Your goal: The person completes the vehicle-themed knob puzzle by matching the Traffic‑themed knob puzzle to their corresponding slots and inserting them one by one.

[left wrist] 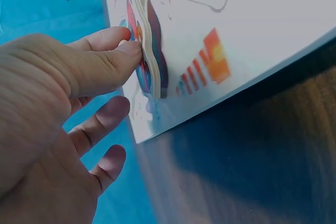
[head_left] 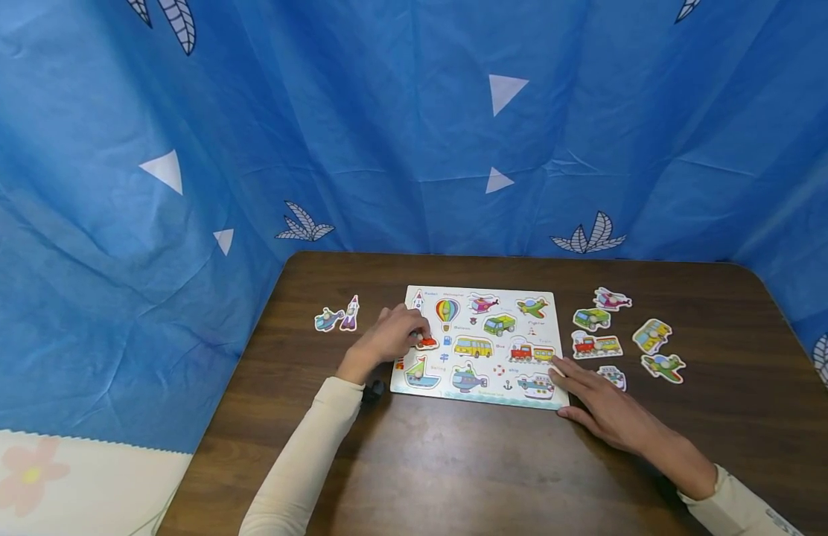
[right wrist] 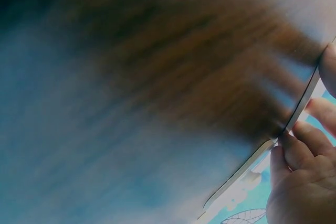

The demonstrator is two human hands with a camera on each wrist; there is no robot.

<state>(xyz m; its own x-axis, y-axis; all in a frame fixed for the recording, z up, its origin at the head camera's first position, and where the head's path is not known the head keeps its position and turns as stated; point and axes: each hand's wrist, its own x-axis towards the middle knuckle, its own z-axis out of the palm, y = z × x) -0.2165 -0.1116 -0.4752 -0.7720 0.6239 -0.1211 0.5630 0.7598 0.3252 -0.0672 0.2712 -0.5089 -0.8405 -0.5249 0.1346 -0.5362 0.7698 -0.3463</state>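
Note:
A white puzzle board (head_left: 548,295) printed with vehicles lies on the brown table. Over its left part, my left hand (head_left: 387,339) pinches a red car puzzle piece (head_left: 427,343) between thumb and finger. In the left wrist view the car piece (left wrist: 149,45) stands tilted at the board's surface, its edge facing the camera; the other fingers are spread apart. My right hand (head_left: 604,408) rests with extended fingers on the board's lower right edge. The right wrist view shows fingers (right wrist: 296,153) at the board's edge, much of that view being blurred.
Left of the board lie a submarine piece (head_left: 328,320) and a rocket piece (head_left: 350,314). To its right are helicopter (head_left: 612,299), truck (head_left: 591,320), train (head_left: 596,345), ship (head_left: 613,375), bus (head_left: 651,336) and plane (head_left: 663,366) pieces. A blue curtain (head_left: 414,134) hangs behind.

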